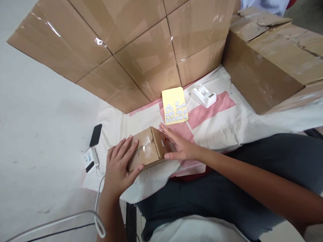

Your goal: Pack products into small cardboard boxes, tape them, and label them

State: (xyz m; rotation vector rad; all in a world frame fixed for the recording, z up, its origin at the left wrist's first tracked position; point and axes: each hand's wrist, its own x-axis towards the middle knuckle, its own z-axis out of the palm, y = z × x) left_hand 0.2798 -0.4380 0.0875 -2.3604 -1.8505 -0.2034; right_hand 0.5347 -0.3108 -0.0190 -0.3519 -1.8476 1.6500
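Note:
A small taped cardboard box (pixel 146 148) rests on the cloth-covered table in front of me, with pen marks on its top. My left hand (pixel 120 166) holds its left end, fingers spread across the top and thumb by the near edge. At the opposite end, my right hand (pixel 180 145) braces the right face, its thumb near the front corner and its fingers toward the back. Together the two hands hold the box between them. Just beyond it lies a yellow sheet (pixel 174 94) bearing several small white labels.
Stacked cardboard boxes (pixel 141 50) form a wall behind the table. A large carton (pixel 262 70) stands at right. A white tape dispenser (pixel 204 95) sits beside the sheet. At left are a black phone (pixel 96 135), a white device (pixel 91 159) and a cable (pixel 97 198).

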